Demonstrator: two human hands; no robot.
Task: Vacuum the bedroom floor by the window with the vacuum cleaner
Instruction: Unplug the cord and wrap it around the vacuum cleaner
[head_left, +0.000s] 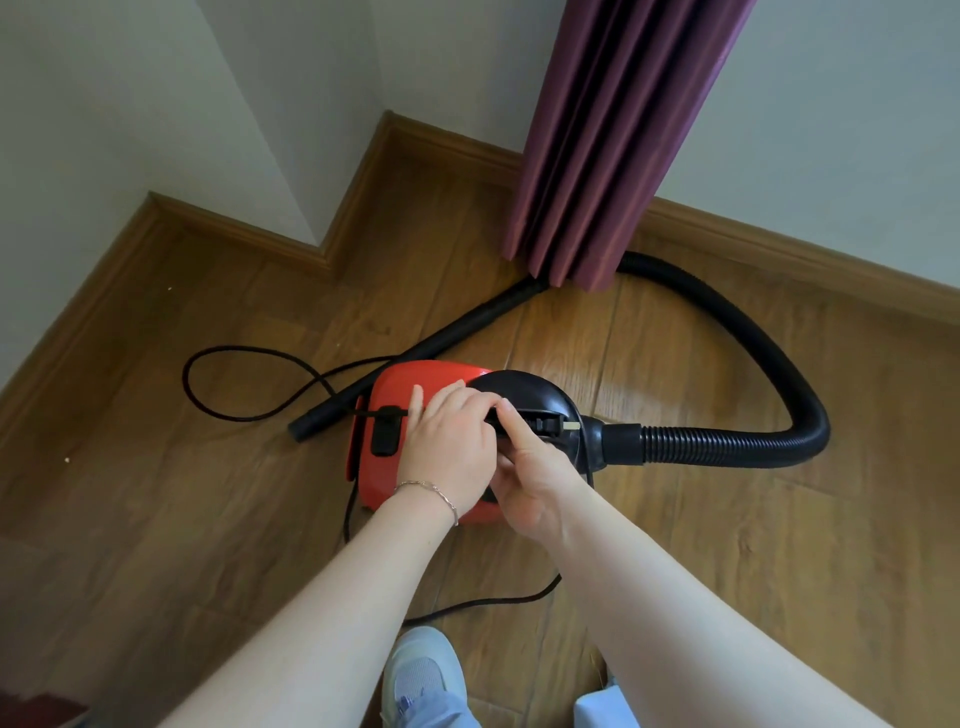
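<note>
A small red vacuum cleaner (410, 387) with a black front lies on the wooden floor (156, 509). Its ribbed black hose (769, 332) loops right, passes behind the curtain and ends in a straight black tube (415, 353) lying on the floor left of the body. My left hand (447, 447) rests flat on the red top, fingers together, a thin bracelet on the wrist. My right hand (530, 467) wraps the black handle, its thumb pressed near the switch. A black power cord (218, 384) curls on the floor to the left.
A purple curtain (608, 145) hangs to the floor at the back. White walls with brown skirting (249, 234) form a stepped corner on the left. My light shoe (423, 675) stands just behind the vacuum; the cord (493, 600) runs past it. Small crumbs (67, 459) dot the floor.
</note>
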